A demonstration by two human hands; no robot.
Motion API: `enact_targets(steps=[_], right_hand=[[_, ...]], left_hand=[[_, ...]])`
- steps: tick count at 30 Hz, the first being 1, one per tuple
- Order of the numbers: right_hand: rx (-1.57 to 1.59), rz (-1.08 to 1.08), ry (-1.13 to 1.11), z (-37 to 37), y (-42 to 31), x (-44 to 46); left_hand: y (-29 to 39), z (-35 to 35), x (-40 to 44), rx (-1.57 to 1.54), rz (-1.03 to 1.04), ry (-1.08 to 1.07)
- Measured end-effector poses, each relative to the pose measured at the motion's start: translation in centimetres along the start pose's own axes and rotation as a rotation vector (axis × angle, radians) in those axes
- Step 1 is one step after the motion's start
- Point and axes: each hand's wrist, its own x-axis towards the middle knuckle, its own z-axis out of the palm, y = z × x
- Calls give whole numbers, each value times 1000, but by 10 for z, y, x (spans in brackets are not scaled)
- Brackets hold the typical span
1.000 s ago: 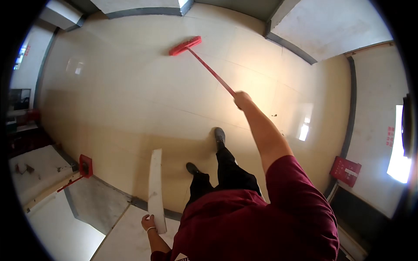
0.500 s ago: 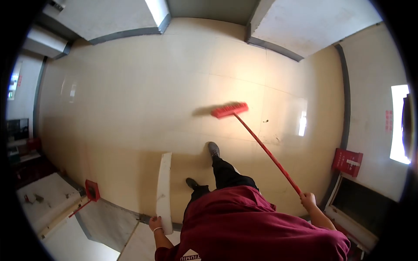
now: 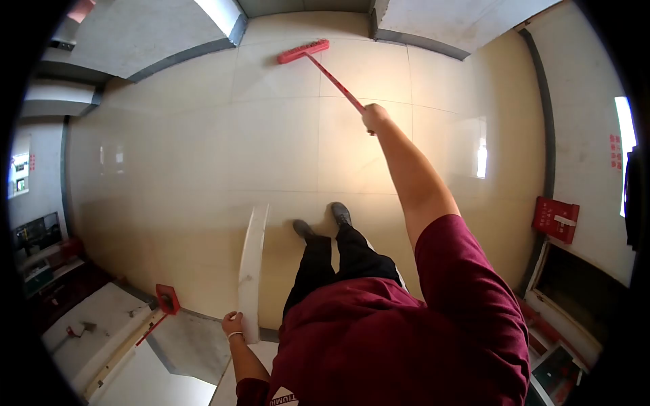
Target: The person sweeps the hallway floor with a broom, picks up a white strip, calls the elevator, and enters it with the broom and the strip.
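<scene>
Glossy cream tiled floor [image 3: 271, 155] beneath the right hand [image 3: 374, 120], lit warmly around it. Pale walls [image 3: 457, 24] with grey skirting [image 3: 420, 42] ahead of it. Far to its right, red lettering [image 3: 615, 150] on a white wall [image 3: 582, 128] beside a dazzling bright patch [image 3: 627, 135].

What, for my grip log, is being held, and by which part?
The right hand holds a red broom by its handle. The left hand is by a pale board; whether it grips it cannot be told.

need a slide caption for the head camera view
Right hand holds a long-handled red broom out across a glossy cream tiled floor; left hand beside a long white panel.
</scene>
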Motion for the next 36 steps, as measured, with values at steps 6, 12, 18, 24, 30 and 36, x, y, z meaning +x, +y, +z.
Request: enact_targets(steps=[6, 12, 18, 24, 30, 36], right_hand=[[-333, -176, 182, 39, 283, -97], [-119, 687, -98, -12, 331, -406], [-235, 726, 124, -46, 266, -461], [142, 312, 32, 36, 206, -329], [-367, -263, 208, 92, 16, -98], [-476, -192, 93, 83, -236, 22]], left_hand=[[9, 17, 24, -65, -35, 58], [28, 22, 63, -101, -77, 15], [35, 2, 113, -84, -49, 4], [55, -15, 153, -145, -73, -17], [85, -17, 179, -181, -90, 11], [139, -13, 172, -147, -241, 81]])
